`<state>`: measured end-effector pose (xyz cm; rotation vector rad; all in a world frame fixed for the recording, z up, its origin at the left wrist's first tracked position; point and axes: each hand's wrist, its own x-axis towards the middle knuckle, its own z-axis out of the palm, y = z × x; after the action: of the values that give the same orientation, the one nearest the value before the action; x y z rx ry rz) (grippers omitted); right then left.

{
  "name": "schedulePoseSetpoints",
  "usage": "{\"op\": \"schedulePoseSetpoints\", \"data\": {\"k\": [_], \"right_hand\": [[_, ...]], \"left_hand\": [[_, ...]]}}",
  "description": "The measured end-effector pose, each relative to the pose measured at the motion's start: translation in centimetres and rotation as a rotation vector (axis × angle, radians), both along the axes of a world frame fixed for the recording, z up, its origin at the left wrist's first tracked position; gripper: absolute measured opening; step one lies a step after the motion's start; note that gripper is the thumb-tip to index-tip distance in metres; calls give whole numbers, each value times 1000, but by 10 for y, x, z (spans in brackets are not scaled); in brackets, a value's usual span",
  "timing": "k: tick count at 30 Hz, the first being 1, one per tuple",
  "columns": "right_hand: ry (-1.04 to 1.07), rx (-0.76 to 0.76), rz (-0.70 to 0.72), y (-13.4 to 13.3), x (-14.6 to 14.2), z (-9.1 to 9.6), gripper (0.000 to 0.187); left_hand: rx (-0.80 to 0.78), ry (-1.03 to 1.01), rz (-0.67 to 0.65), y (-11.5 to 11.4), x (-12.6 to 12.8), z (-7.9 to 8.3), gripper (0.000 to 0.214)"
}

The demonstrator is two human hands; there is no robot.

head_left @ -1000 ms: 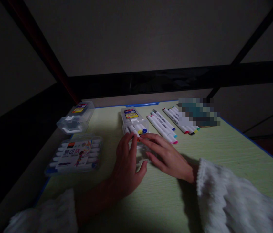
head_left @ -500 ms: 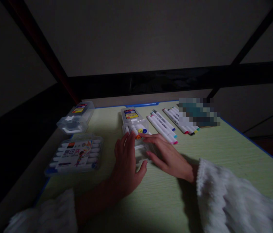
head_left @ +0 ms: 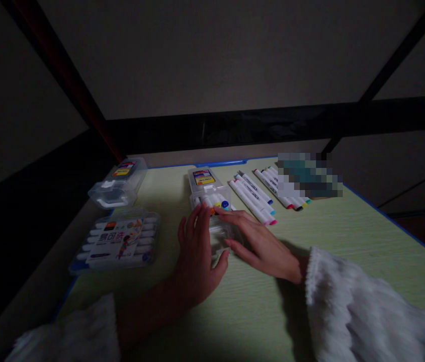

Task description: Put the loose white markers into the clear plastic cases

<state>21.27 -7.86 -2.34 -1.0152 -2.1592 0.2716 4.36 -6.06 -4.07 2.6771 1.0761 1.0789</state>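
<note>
In the middle of the table stands a clear plastic marker case (head_left: pixel 201 183), its near end open and its lid (head_left: pixel 223 236) folded down towards me. White markers with coloured ends (head_left: pixel 217 205), among them orange, yellow and blue, show in the opening. My left hand (head_left: pixel 196 256) is open, fingers stretched out with the tips against the marker ends. From the right, my right hand (head_left: pixel 259 244) reaches in with its fingers extended and thumb apart, its fingertips at the same ends. The fingers partly cover the opening and the lid.
Loose white markers (head_left: pixel 252 196) lie right of the case, with a further row (head_left: pixel 272 183) beyond them. A closed marker box (head_left: pixel 119 241) and another clear case (head_left: pixel 121 181) sit on the left. At the far right is a blurred-out flat object (head_left: pixel 308 176). Blue edging borders the table (head_left: pixel 348 251).
The marker ends at the opening have shifted slightly, and a light blue one shows more below the dark blue. Both hands have hardly moved.
</note>
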Motion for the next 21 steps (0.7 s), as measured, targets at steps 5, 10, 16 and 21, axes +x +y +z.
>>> {"op": "schedulePoseSetpoints", "data": {"k": [5,10,16,21], "right_hand": [[9,20,-4,0,0,0,38],[-5,17,-7,-1,0,1,36],[-36,-3,8,0,1,2,38],[-57,-5,20,1,1,2,37]], "left_hand": [[1,13,5,-1,0,-1,81],[-11,25,9,-1,-1,-2,81],[-1,7,-1,0,-1,-2,81],[8,5,-10,1,0,-3,81]]}}
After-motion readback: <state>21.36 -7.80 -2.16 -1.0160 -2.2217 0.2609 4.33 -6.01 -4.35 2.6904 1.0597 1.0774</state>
